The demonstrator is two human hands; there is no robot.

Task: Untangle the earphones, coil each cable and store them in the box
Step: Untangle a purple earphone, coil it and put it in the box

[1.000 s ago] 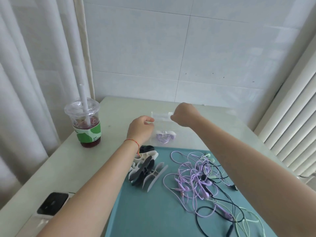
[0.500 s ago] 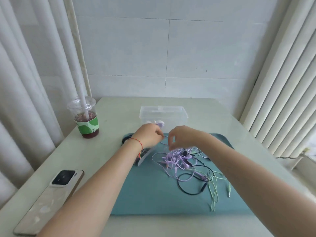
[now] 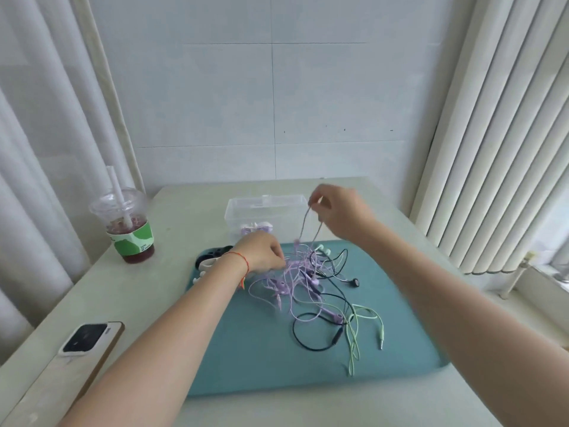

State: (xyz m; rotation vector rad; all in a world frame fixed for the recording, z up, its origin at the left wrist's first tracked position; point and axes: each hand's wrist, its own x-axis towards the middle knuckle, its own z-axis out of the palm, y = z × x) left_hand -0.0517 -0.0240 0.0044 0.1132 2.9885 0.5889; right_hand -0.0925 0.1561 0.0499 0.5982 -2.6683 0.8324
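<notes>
Purple cable [image 3: 303, 229] pinched above teal mat [image 3: 252, 359].

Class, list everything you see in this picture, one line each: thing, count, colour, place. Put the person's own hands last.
Earphone tangle: several cables, purple, black and pale green, on the mat.
Box: one, clear plastic, behind the mat, a purple coil inside.
Mat: one, teal, on the table.
Clips: a few, black and white, at the mat's far-left corner.
Cup: one, clear with a green label and a straw, table left.
Phone: one, near left.
Left hand: pinching the tangle.
Right hand: raised, pinching a purple cable.
</notes>
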